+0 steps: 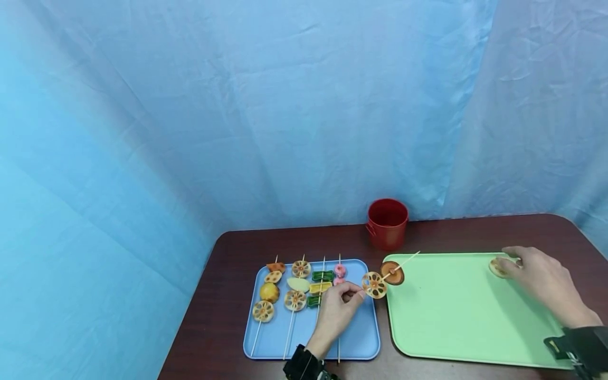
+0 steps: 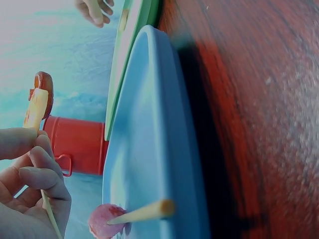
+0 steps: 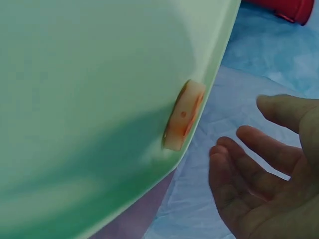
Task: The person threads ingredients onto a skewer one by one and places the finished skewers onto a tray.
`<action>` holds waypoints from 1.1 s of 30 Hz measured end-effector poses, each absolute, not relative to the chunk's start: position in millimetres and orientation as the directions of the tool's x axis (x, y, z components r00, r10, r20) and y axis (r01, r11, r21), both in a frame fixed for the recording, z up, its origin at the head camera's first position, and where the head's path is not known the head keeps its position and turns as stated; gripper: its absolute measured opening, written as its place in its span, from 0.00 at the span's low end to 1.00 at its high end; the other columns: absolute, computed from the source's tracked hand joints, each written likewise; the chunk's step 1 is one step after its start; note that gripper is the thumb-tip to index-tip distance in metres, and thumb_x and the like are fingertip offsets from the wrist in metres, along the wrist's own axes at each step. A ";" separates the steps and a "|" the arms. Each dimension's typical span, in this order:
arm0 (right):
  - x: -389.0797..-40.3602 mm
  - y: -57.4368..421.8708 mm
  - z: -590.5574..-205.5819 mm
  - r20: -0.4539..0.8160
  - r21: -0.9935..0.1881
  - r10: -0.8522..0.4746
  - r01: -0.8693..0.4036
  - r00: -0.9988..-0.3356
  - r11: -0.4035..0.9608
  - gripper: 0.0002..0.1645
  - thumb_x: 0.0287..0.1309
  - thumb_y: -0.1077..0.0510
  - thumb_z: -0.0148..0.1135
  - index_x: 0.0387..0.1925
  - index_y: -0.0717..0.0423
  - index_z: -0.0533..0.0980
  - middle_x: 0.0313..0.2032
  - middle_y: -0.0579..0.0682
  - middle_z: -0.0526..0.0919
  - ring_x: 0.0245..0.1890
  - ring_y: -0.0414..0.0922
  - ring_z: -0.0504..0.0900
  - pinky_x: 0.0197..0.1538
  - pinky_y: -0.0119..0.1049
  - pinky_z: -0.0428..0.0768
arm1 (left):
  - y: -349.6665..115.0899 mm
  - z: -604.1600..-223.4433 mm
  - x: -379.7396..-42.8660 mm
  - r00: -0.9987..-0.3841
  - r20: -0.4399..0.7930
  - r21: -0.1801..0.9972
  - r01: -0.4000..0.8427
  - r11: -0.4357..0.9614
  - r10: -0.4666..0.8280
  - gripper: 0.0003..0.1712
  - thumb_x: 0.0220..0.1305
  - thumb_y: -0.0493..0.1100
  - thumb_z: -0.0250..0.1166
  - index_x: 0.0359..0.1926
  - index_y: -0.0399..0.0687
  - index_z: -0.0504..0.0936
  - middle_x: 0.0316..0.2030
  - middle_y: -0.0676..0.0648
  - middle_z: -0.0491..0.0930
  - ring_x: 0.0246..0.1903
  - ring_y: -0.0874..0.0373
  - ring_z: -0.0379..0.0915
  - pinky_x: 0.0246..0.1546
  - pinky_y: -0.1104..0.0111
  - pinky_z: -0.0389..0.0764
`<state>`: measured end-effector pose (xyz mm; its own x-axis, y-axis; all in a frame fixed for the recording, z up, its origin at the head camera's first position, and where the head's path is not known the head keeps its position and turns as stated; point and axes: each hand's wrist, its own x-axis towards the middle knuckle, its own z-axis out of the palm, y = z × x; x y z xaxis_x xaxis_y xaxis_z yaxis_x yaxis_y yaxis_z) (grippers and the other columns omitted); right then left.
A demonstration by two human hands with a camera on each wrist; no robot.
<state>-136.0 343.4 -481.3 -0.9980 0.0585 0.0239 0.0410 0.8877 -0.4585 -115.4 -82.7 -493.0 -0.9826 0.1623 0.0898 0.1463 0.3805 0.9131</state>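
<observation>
My left hand (image 1: 338,311) pinches a wooden skewer (image 1: 412,257) between thumb and fingers, above the right part of the blue tray (image 1: 359,338). Threaded on that skewer are a lotus root slice (image 1: 374,285) and a brown mushroom slice (image 1: 392,273). Another lotus root slice (image 3: 183,115) lies on the green tray (image 1: 456,316), close to its far edge. Beside this slice my right hand (image 3: 264,164) hovers with loosely bent fingers, and the right wrist view shows a gap between them. In the head view [the hand] partly covers the slice.
Several loaded skewers lie on the blue tray, among them one with a yellow ball (image 1: 269,292), one with green and yellow pieces (image 1: 320,288) and one with pink balls (image 1: 339,271). A red pot (image 1: 387,224) stands behind the trays on the dark wooden table (image 1: 204,327).
</observation>
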 end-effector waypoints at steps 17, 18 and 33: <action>-149.5 349.0 -495.8 -0.056 -0.395 0.009 0.030 -0.998 0.918 0.32 0.65 0.53 0.68 0.52 0.81 0.73 0.40 0.73 0.80 0.38 0.70 0.77 0.34 0.58 0.76 | -82.6 -493.8 -115.0 -0.982 0.106 0.904 0.160 0.396 0.155 0.04 0.64 0.40 0.71 0.35 0.44 0.90 0.25 0.59 0.80 0.24 0.72 0.70 0.27 0.75 0.72; -149.4 349.2 -496.1 -0.053 -0.395 0.007 0.028 -0.999 0.918 0.31 0.65 0.53 0.67 0.52 0.81 0.73 0.40 0.73 0.80 0.39 0.70 0.78 0.34 0.58 0.76 | -82.5 -493.6 -115.0 -0.982 0.108 0.904 0.163 0.395 0.156 0.04 0.64 0.40 0.71 0.35 0.44 0.90 0.25 0.59 0.80 0.24 0.72 0.70 0.27 0.75 0.72; -140.9 350.5 -501.4 0.004 -0.434 0.029 0.025 -1.000 0.901 0.34 0.66 0.51 0.65 0.55 0.80 0.71 0.41 0.70 0.74 0.45 0.67 0.66 0.36 0.58 0.71 | -82.3 -493.0 -114.3 -0.983 0.091 0.906 0.148 0.396 0.158 0.05 0.65 0.41 0.71 0.35 0.44 0.89 0.25 0.59 0.80 0.24 0.71 0.70 0.28 0.75 0.71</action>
